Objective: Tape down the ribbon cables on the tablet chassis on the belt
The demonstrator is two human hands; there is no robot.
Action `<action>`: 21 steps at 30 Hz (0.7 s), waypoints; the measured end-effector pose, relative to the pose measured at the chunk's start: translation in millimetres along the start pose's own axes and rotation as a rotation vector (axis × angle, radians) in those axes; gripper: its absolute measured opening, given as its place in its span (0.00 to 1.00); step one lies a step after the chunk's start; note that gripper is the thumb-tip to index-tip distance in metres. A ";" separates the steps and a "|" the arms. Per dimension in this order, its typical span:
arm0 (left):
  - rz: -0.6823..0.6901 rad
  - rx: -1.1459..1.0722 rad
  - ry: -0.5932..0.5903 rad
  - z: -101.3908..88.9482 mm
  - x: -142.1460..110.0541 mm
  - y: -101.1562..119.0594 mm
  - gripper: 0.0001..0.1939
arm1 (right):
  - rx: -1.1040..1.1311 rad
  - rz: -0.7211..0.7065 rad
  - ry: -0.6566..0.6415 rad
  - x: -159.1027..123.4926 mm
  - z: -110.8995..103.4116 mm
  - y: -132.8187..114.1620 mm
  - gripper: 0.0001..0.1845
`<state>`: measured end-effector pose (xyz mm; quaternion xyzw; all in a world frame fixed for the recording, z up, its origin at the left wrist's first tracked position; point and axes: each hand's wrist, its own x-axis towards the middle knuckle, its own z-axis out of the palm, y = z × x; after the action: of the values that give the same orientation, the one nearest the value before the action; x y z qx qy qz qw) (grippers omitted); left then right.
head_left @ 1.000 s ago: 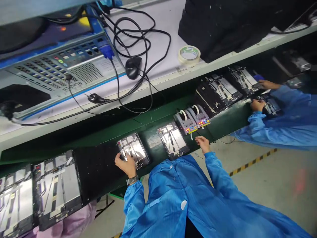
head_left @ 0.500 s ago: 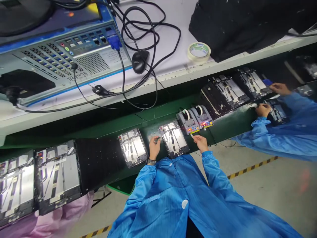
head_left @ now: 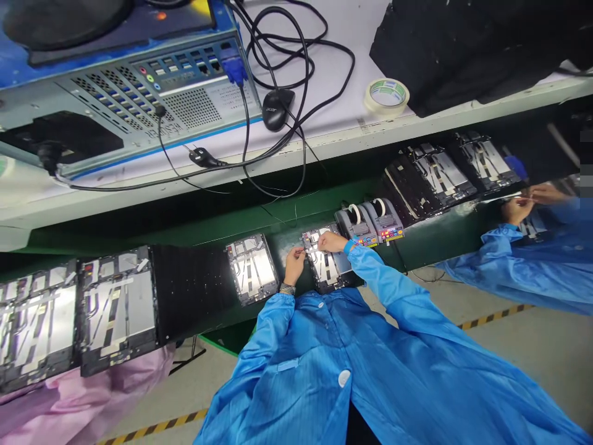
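Our left hand (head_left: 293,266) pinches what looks like a thin tape strip (head_left: 301,250) over the open tablet housing (head_left: 327,272) at lower centre, our right hand (head_left: 331,242) lies spread on it beside the tape dispensers (head_left: 369,225), and a slack pinch could drop the strip among the exposed parts.
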<state>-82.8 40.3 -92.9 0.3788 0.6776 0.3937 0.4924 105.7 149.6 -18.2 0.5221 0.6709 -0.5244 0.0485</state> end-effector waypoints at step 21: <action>0.023 0.004 0.015 4.7 3.0 4.2 0.16 | -0.218 -0.003 0.063 9.4 -5.3 -16.2 0.02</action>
<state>-78.4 45.4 -91.1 0.3846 0.6775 0.4011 0.4818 91.8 161.2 -11.0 0.5289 0.7258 -0.4319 0.0833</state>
